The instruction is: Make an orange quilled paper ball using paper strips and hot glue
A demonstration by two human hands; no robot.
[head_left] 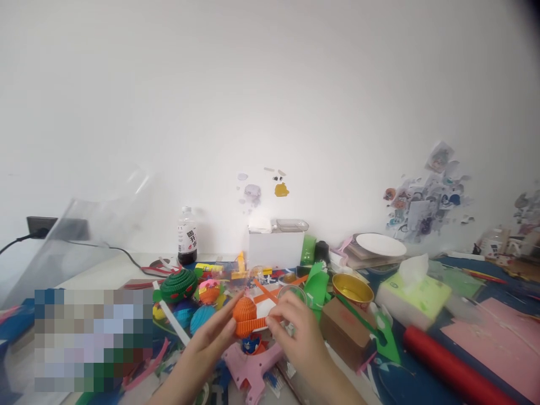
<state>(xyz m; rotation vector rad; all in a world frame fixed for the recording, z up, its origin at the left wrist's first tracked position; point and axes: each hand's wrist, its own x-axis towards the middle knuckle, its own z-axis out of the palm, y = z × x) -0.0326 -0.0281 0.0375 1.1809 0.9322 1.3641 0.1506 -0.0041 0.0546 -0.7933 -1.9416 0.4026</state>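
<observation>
An orange coiled corrugated-paper dome (pixel 245 309) is held up in front of me. My left hand (pixel 213 334) is closed around its left side. From its lower edge an orange corrugated paper strip (pixel 256 324) runs to the right, its end pinched between thumb and fingers of my right hand (pixel 297 326). Below the hands lies a pink glue gun (pixel 248 365). To the left of the dome are a green coiled paper dome (pixel 178 284), blue paper domes (pixel 202 319) and an orange and pink one (pixel 210 292).
At right stand a brown box (pixel 346 332), a gold tin (pixel 353 288), a tissue pack (pixel 415 292) and a red roll (pixel 455 363). A bottle (pixel 187 236) and a white box (pixel 274 249) stand near the wall. Paper scraps clutter the table around the hands.
</observation>
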